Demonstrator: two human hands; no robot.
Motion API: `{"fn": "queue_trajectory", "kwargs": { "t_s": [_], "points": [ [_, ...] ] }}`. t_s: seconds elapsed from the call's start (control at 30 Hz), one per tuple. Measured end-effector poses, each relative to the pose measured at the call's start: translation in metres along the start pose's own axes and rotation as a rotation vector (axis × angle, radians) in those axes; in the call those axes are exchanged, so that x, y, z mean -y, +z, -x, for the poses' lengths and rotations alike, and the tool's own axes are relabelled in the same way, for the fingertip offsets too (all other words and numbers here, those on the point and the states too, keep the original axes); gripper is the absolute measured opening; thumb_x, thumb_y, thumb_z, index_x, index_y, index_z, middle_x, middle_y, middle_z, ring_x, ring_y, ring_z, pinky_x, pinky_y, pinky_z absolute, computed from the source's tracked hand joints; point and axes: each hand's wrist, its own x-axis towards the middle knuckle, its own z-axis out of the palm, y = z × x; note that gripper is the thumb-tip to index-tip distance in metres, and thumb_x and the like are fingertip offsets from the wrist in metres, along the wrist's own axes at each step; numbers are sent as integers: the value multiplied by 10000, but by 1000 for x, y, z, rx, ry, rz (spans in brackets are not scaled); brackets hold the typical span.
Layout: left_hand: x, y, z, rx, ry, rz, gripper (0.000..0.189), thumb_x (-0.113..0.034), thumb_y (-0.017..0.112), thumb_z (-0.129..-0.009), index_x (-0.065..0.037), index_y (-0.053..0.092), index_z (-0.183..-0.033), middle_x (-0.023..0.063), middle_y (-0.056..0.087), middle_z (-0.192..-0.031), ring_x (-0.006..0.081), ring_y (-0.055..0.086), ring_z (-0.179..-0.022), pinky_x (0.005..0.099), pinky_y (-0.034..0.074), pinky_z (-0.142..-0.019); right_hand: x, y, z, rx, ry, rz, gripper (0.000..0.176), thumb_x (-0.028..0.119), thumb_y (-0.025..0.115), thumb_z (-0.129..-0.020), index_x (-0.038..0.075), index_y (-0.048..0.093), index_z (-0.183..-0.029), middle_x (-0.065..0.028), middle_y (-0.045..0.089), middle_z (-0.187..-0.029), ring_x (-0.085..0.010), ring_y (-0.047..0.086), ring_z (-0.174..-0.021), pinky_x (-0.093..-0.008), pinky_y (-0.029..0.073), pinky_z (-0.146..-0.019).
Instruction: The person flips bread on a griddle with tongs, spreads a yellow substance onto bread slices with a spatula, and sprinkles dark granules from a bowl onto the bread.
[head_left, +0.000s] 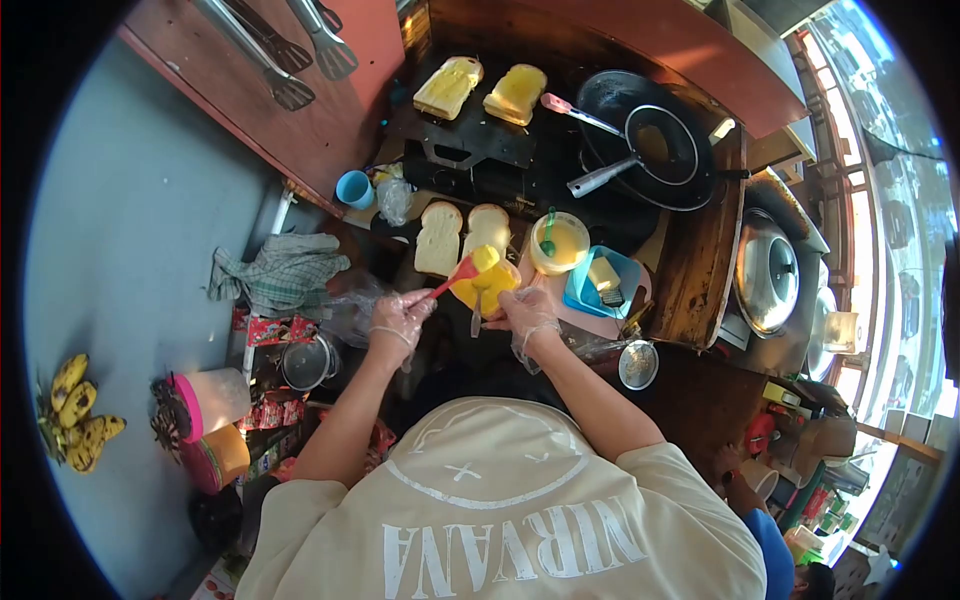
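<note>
My left hand (398, 325), in a clear plastic glove, is closed on a red-handled spatula (450, 277) with a yellow lump on its tip. My gloved right hand (528, 310) grips the edge of a yellow container (491, 291), in which a metal utensil (477, 312) stands. Two plain bread slices (438, 238) lie just beyond. To the right are a tub of yellow spread (562, 243) with a green spoon and a blue container (588, 291) holding a pale yellow block (603, 274).
Two spread-topped slices (448, 87) lie on a dark griddle (470, 140). Pans (662, 145) sit behind right, a blue cup (354, 189) left. A checked cloth (280, 272) hangs at left. Another person's blue sleeve (768, 545) shows at lower right.
</note>
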Motion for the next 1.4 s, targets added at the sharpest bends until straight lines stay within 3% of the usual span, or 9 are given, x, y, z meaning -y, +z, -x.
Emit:
{"fn": "queue_trajectory", "kwargs": {
  "t_s": [0.23, 0.33, 0.53, 0.77, 0.97, 1.07, 1.2, 1.27, 1.4],
  "points": [
    [40, 1, -118, 15, 124, -228, 183, -158, 699, -843, -66, 744, -996, 177, 695, -814, 302, 674, -732, 384, 511, -676, -17, -5, 3, -123, 130, -73, 194, 84, 598, -871, -105, 591, -826, -148, 630, -731, -231, 660, -582, -348, 627, -588],
    [61, 20, -164, -158, 618, -418, 141, -104, 651, -813, -81, 736, -924, 126, 702, -842, 349, 661, -796, 427, 517, -699, -32, -12, 7, -153, 149, -90, 179, 73, 588, -890, -100, 585, -846, -143, 628, -743, -231, 656, -586, -359, 629, -601],
    [90, 6, -125, 32, 878, -679, 222, -56, 590, -808, -135, 738, -954, 87, 681, -859, 291, 628, -745, 416, 462, -635, -51, -21, 20, -213, 190, -161, 139, 58, 592, -875, -79, 583, -859, -143, 629, -753, -238, 664, -605, -375, 628, -604],
    [72, 30, -176, -207, 889, -625, 239, -25, 602, -783, -125, 733, -957, 92, 679, -869, 295, 618, -718, 409, 472, -650, -85, -29, 6, -223, 232, -171, 146, 39, 603, -869, -99, 566, -902, -174, 653, -810, -252, 685, -641, -367, 626, -591],
    [94, 25, -126, 19, 948, -562, 253, -80, 599, -807, -145, 733, -1011, 85, 670, -888, 319, 605, -756, 421, 464, -672, -98, -24, -6, -250, 206, -241, 127, 39, 588, -840, -84, 555, -848, -151, 621, -753, -249, 665, -609, -382, 628, -625],
    [96, 36, -170, -165, 879, -600, 296, -73, 632, -752, -160, 726, -1018, 75, 644, -836, 296, 596, -755, 421, 467, -673, -112, -24, -18, -269, 208, -266, 150, 42, 619, -855, -98, 576, -889, -176, 650, -757, -251, 682, -617, -365, 622, -580],
    [91, 46, -179, -177, 904, -605, 296, -56, 612, -758, -162, 728, -1009, 68, 634, -827, 289, 582, -741, 428, 458, -663, -111, -21, -20, -271, 196, -258, 124, 38, 588, -835, -83, 564, -847, -152, 623, -740, -246, 666, -607, -378, 625, -616],
    [92, 36, -151, 20, 934, -632, 276, -58, 631, -770, -161, 739, -1002, 80, 659, -861, 294, 603, -769, 421, 463, -683, -110, -19, -19, -263, 199, -311, 142, 49, 594, -837, -91, 572, -852, -161, 634, -749, -251, 670, -613, -379, 623, -608],
    [91, 34, -163, -39, 961, -539, 304, -51, 641, -746, -181, 734, -1004, 54, 644, -860, 271, 595, -792, 425, 463, -698, -117, -17, -19, -282, 179, -314, 164, 55, 590, -843, -106, 579, -873, -172, 648, -767, -256, 676, -622, -377, 623, -605]
  ]
}}
